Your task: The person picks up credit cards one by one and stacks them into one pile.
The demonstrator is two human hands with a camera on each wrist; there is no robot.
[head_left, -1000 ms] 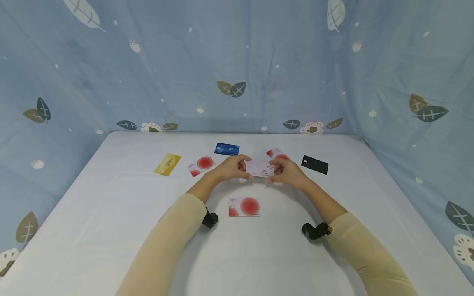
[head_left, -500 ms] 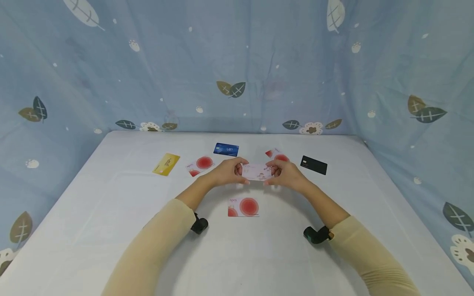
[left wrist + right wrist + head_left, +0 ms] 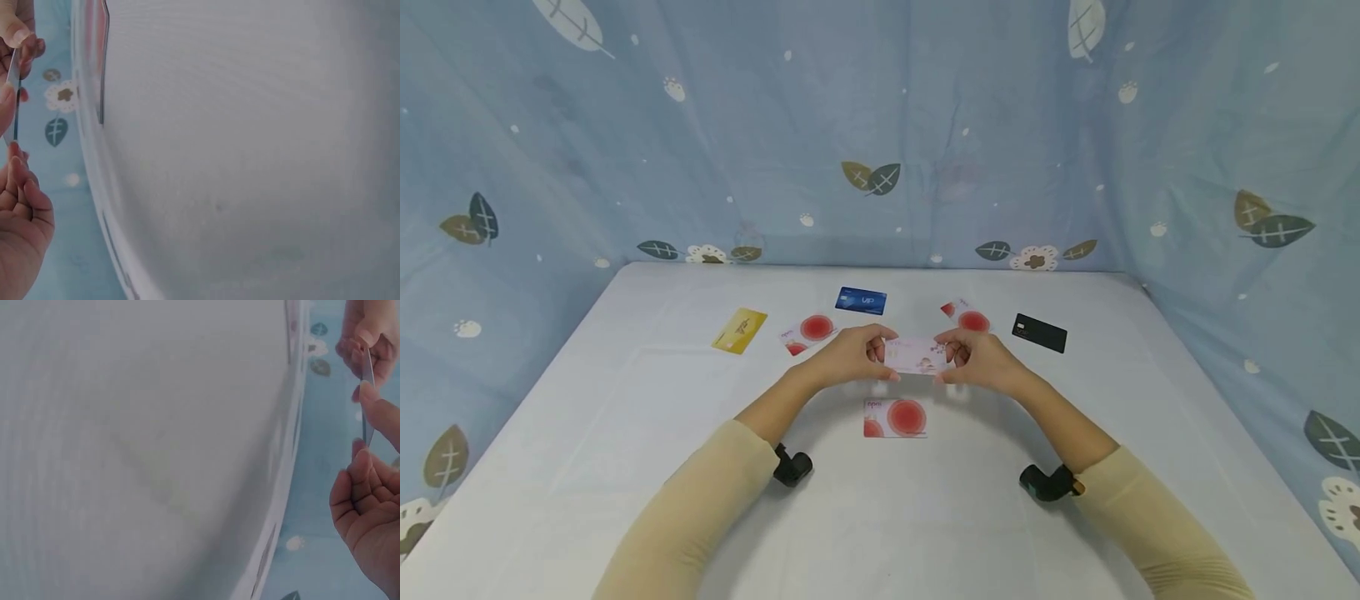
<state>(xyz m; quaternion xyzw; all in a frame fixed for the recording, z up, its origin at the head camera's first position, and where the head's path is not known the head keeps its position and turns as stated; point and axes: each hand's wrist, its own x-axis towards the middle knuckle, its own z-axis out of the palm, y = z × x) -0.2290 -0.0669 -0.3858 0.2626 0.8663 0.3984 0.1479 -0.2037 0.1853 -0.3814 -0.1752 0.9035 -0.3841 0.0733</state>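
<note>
Between both hands a pale pink card with a small printed figure is held above the table. My left hand pinches its left edge between thumb and fingers. My right hand pinches the opposite edge the same way. Seen edge-on in the right wrist view, the held card is a thin strip. Just in front of the hands, a pink-and-white card with a large red circle lies flat. Behind the right hand is a similar red-circle card; another such card lies behind the left forearm.
A yellow card lies at the left, a blue VIP card at the back, and a black card at the right. They rest on a white table, backed by a blue leaf-patterned curtain.
Both hands have drawn the held card toward the person and slightly left. It has moved closer to the front red-circle card, and the left forearm has swung outward. The cards on the table stay put.
</note>
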